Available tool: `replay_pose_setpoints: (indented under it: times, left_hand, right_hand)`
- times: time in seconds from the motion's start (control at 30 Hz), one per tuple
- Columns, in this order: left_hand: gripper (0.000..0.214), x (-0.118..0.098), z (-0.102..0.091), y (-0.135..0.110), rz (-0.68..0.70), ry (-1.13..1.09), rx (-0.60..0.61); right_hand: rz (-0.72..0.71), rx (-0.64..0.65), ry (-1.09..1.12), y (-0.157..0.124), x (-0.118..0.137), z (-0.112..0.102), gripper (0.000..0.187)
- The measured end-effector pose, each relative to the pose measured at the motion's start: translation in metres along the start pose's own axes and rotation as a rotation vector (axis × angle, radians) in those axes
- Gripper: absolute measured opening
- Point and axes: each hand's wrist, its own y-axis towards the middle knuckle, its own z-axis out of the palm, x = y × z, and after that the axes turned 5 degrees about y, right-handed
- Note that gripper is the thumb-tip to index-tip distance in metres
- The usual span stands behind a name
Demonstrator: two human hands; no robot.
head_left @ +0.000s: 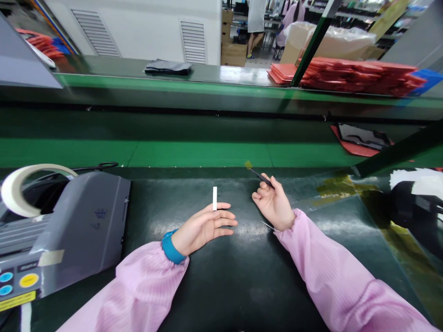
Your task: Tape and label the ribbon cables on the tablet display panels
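Observation:
My left hand (202,227), with a blue band (173,247) at its wrist, pinches a small white strip (215,199) between thumb and forefinger; its other fingers are stretched out. The strip points upright. To the right, my right hand (273,203) is closed round a slim black tool that looks like tweezers (262,178). At the tool's far end sits a small yellowish translucent piece of tape (248,164). Below the right wrist a thin metal point (267,225) shows beside the cuff; the rest of it is hidden. Both hands are apart, above the dark green bench top (242,281).
A grey tape dispenser (86,226) with a cream tape roll (14,193) stands at left. Amber tape (335,189) lies on the right of the bench, near a black object (411,212). Red packets (360,76) and dark sheets (168,67) lie on the rear shelf.

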Motion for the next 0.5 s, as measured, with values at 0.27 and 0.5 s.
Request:
replay_pose_setpoints:
  times: [0.27,0.5]
  left_hand:
    - [0.028,-0.0007,-0.0001,-0.0002,-0.008,-0.004,-0.013]
    - [0.030,0.0002,-0.0010,0.0002,-0.007,0.002,-0.008]
  right_hand:
    - [-0.039,0.101,-0.063,0.0026,-0.0016,-0.0070,0.019]
    - [-0.030,0.134,-0.073,0.0054,-0.0021,-0.0092,0.024]
